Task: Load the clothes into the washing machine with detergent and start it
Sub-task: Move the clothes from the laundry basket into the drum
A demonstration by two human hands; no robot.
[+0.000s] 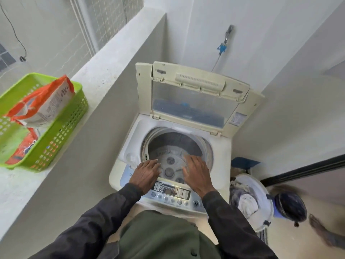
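The left hand and the right hand are both stretched forward with the fingers straight and slightly spread. Each grip is open and holds nothing. The fingers of both hands reach over the front rim of the drum, the left at the near-left edge of the opening and the right further over it. Whether they touch the rim I cannot tell. Between and beyond the fingers, the round plate at the bottom of the drum is in plain sight. Both wrists hang above the control panel, a strip of round buttons and a small display along the front of the washing machine. Dark sleeves cover both forearms.

The lid stands raised at the back of the machine, folded on its hinge, with a clear window in it. On the wall behind it is a tap with a blue fitting and a thin hose running down.

The clothes lie in a pale, round laundry basket on the floor, just beside the machine on its right. The detergent bag, orange and white, leans in a green basket that sits on the grey ledge to the left of the machine, well apart from the hands. Low at the right edge, part of another person shows, blurred.
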